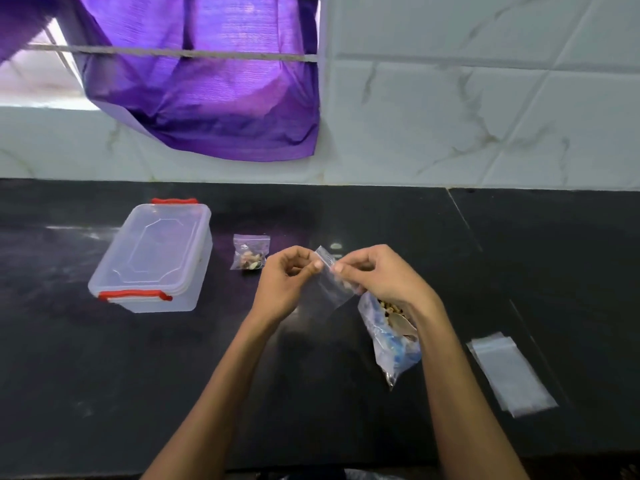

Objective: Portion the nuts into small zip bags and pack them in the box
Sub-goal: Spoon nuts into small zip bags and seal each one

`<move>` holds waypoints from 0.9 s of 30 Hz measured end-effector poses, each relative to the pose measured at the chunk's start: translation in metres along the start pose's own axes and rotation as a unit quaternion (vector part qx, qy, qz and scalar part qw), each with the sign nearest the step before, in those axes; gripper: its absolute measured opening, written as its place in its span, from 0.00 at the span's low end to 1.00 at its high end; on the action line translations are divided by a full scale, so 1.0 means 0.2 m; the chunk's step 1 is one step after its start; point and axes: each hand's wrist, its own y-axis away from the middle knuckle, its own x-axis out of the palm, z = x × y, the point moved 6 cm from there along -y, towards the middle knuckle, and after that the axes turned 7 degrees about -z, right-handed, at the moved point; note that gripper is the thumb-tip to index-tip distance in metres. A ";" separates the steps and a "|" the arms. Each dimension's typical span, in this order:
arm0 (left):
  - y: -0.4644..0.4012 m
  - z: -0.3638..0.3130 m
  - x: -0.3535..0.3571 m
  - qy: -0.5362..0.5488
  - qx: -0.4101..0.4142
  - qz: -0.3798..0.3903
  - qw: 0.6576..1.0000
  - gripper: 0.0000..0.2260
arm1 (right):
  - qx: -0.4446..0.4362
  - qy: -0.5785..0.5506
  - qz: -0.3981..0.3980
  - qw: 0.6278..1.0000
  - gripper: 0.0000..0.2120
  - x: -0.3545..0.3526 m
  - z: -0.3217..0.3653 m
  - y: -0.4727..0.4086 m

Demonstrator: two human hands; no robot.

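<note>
Above the black counter I hold a small empty zip bag (pixel 323 289) by its top edge. My left hand (pixel 287 282) pinches one side of the opening and my right hand (pixel 377 275) pinches the other. A large clear bag of mixed nuts (pixel 391 337) lies under my right wrist, partly hidden by it. One filled small zip bag (pixel 250 252) lies on the counter to the left of my hands. The clear plastic box (pixel 156 258) with red clips stands further left, its lid on.
A stack of empty small zip bags (pixel 509 372) lies at the right on the black counter (pixel 104 375). A white tiled wall (pixel 485 116) runs behind, and a purple cloth (pixel 214 91) hangs over it at the upper left.
</note>
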 end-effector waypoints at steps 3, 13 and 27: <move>-0.02 0.04 -0.04 -0.063 -0.009 -0.094 0.994 0.08 | 0.007 0.001 -0.066 0.998 0.05 0.03 -0.01 -0.07; -0.01 0.07 0.02 0.074 -0.139 -0.080 0.984 0.07 | 0.020 -0.052 -0.159 0.986 0.05 0.14 -0.08 -0.11; -0.01 0.10 0.01 0.042 -0.163 -0.036 0.985 0.09 | 0.082 -0.134 0.023 0.987 0.08 0.17 -0.10 -0.12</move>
